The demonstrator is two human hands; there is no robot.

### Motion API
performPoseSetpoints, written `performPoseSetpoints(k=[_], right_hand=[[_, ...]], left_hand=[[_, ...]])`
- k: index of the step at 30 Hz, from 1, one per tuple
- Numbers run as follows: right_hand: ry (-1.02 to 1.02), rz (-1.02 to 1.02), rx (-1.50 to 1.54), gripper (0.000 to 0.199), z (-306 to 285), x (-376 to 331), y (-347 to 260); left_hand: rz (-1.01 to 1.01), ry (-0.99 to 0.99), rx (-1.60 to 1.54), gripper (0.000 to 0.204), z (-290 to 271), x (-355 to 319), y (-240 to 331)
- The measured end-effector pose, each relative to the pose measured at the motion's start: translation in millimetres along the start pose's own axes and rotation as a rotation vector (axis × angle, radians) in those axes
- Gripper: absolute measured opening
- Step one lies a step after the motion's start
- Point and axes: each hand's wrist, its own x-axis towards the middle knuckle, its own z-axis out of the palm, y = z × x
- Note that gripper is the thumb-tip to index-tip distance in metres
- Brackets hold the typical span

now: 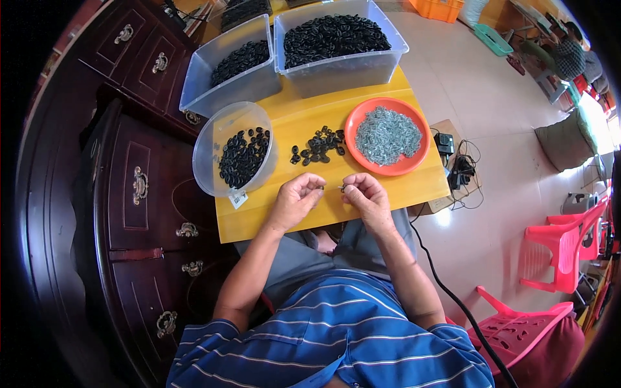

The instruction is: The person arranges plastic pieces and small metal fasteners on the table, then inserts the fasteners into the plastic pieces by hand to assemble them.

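Bins, two, clear plastic, at the far edge of the yellow table: right bin heaped with small black rings; left bin less than half full of the same.

Tub, round, clear, tipped on its side toward the person, left of centre; black rings pooled against its lower wall; a tag hangs at its rim.

Plate, orange, round, right of centre; a mound of small grey metal pieces, too fine to tell apart.

Loose pile, black rings, lying on the table between tub and plate, touching neither.

Left hand, curled nearly closed, fingertips pinched on something small; what it is cannot be told.

Right hand, likewise narrowed, thumb and forefinger pinching a tiny grey piece that points toward the left hand. Both hands hover over the near edge of the table, just apart, below the loose pile.

Step in hand, as judged: joining one metal piece to one ring, at the point of bringing the two together. The next move would call for fine alignment of the small parts between the fingertips and a steady push; the pile and plate lie within easy reach.
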Motion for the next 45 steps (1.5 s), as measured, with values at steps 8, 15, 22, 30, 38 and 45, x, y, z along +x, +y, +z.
performPoseSetpoints(k=[8, 15, 22, 30, 38, 45], right_hand=[[-0.01, 0.011, -0.014, 0.013, -4.0, -13.5, 0.3], [0.018, 0.039, 0.008, 0.013, 3.6, -22.8, -8.7], [-0.042, 0.061, 0.031, 0.011, 5.4, -29.3, -9.7], [-0.057, 0.068, 0.01, 0.012, 8.8, -33.5, -12.6], [-0.067, 0.052, -0.008, 0.011, 6.3, -33.3, -11.3], [-0.069, 0.053, -0.011, 0.01, 6.6, -34.4, -11.8]], left_hand=[[0.044, -0.032, -0.14, 0.022, 13.0, -8.6, 13.2], [0.069, -0.045, -0.126, 0.026, 14.9, -16.6, 18.4], [0.172, -0.062, -0.023, 0.029, 12.6, -26.7, 31.9], [0.244, -0.077, 0.054, 0.03, 12.8, -28.2, 33.7], [0.25, -0.109, 0.03, 0.032, 13.5, -27.4, 31.2], [0.221, -0.129, 0.022, 0.031, 13.7, -27.8, 28.7]])
